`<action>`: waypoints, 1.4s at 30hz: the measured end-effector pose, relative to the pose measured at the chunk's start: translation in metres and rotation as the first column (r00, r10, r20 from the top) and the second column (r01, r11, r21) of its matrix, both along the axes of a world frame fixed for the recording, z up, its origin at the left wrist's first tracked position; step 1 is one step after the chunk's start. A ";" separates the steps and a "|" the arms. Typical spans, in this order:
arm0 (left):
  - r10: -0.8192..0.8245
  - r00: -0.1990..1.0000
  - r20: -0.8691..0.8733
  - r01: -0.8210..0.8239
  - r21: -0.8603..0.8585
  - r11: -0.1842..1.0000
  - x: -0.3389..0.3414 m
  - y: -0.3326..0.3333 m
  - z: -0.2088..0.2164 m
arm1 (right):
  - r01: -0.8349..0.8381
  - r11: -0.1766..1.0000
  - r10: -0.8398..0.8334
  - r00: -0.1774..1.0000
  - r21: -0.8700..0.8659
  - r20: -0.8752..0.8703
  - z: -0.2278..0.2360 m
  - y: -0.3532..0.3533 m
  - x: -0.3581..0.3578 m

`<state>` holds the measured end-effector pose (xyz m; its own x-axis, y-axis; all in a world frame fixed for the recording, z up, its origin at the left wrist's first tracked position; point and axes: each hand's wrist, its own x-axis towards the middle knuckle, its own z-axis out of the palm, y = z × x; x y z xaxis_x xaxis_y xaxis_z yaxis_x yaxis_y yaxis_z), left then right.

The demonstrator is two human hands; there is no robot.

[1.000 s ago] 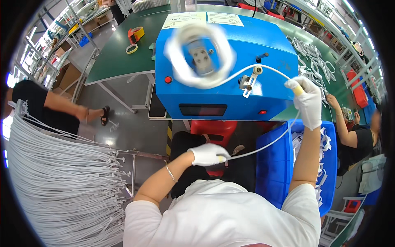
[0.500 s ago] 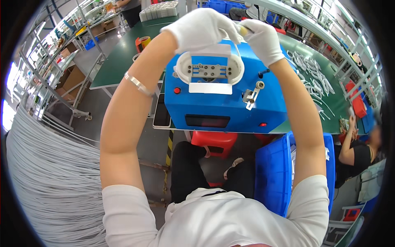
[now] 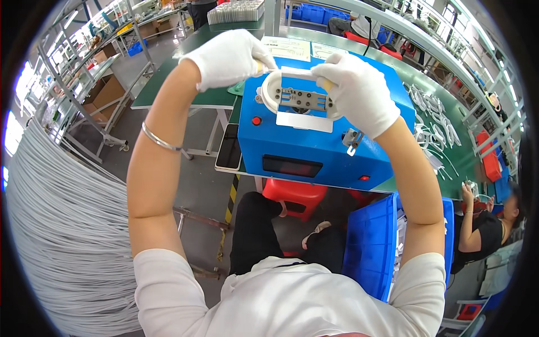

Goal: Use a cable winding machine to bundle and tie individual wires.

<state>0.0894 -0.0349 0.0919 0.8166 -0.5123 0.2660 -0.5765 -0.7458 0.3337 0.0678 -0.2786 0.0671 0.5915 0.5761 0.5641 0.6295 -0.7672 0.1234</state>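
White cotton gloves cover both hands: the left hand (image 3: 229,58) and the right hand (image 3: 359,90) each pinch one side of a coiled white cable (image 3: 268,95) wound as a loop around the spool plate on top of a blue winding machine (image 3: 314,140). Fingers of both hands are clenched on the coil, which sits between them at the machine's top face. That machine stands on a green workbench (image 3: 202,98) in a factory hall with metal racks. Two pale rectangular paper sheets (image 3: 289,48) lie flat behind the machine. Hanging white cables (image 3: 56,236) fill the left; a blue plastic bin (image 3: 373,247) stands lower right.
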 end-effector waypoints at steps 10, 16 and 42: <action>0.123 0.904 0.410 -0.033 -0.221 0.975 -0.019 -0.045 -0.046 | 0.074 0.970 0.047 0.878 0.231 -0.477 0.006 0.000 0.017; 0.118 0.897 0.425 -0.029 -0.209 0.977 -0.014 -0.043 -0.047 | 0.152 0.760 0.332 0.745 0.632 -0.579 -0.003 0.006 0.024; 0.080 0.978 -0.192 -0.173 -0.539 0.824 -0.021 -0.034 -0.027 | 0.053 0.828 0.370 0.695 0.558 -0.616 0.011 0.015 0.019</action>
